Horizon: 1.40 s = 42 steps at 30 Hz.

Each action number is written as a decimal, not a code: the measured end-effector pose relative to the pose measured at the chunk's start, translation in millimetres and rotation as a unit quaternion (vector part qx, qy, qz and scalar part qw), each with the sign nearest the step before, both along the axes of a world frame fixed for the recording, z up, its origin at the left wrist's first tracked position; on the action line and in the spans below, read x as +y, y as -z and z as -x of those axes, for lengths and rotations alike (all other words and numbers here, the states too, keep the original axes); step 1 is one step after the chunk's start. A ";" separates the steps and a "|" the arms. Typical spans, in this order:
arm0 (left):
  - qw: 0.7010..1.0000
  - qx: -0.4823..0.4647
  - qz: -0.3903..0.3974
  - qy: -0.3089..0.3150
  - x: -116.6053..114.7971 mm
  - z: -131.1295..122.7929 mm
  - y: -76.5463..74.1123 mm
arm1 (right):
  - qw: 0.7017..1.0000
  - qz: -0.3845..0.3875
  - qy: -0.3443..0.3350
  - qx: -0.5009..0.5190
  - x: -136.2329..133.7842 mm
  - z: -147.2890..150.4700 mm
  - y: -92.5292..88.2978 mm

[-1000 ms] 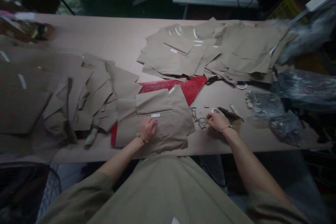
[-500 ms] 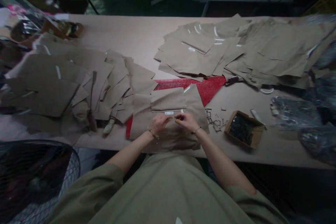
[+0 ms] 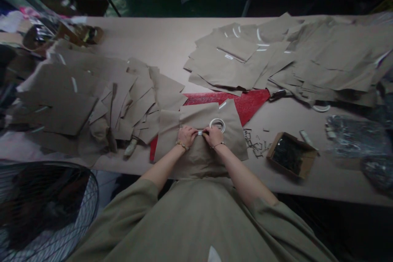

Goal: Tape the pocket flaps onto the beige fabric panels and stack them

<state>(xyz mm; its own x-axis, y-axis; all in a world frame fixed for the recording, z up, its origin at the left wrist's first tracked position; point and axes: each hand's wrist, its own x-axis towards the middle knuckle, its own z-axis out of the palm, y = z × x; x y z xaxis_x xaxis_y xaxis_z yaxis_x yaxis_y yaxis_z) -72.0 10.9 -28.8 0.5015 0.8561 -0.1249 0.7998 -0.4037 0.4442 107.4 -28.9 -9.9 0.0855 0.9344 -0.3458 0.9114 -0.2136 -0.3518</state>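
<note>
A khaki fabric panel (image 3: 202,157) with a pocket lies before me on the table. My left hand (image 3: 186,136) is closed in a pinch at the left end of a small white strip (image 3: 199,133), over the panel. At the strip's right end are the pinched fingers of my right hand (image 3: 214,136); something yellowish shows at their tips, too small to name. A white ring (image 3: 223,124), resembling a tape roll, lies against the far side of my right hand; whether the hand grips it is unclear.
Khaki fabric piles lie at the left (image 3: 61,98) and back right (image 3: 245,57). Under the panel is red material (image 3: 250,104). To the right are small metal-looking pieces (image 3: 253,143), an open cardboard box (image 3: 308,163) with dark contents and clear plastic bags (image 3: 356,135). A wire basket (image 3: 97,196) stands front left.
Both hands have moved slightly away from me and now meet at the white strip. The white ring has come into view beside my right hand. The whole view has shifted a little.
</note>
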 end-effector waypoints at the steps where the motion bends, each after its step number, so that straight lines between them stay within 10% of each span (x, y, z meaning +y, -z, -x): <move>1: 1.000 0.007 0.002 0.003 1.8 -1.1 -0.2 | 1.000 0.002 -0.002 -0.003 0.6 0.5 -0.1; 26: 0.994 0.070 0.044 -0.077 6.4 11.7 -16.5 | 1.000 0.011 -0.009 0.024 4.1 -1.6 -3.8; 36: 0.976 0.048 0.211 0.016 40.6 -30.7 -37.0 | 0.999 0.019 -0.016 0.027 7.4 -4.7 -0.2; 42: 0.989 0.067 0.130 -0.033 36.7 -13.1 -37.1 | 0.999 0.019 -0.014 0.037 9.2 -5.8 -0.9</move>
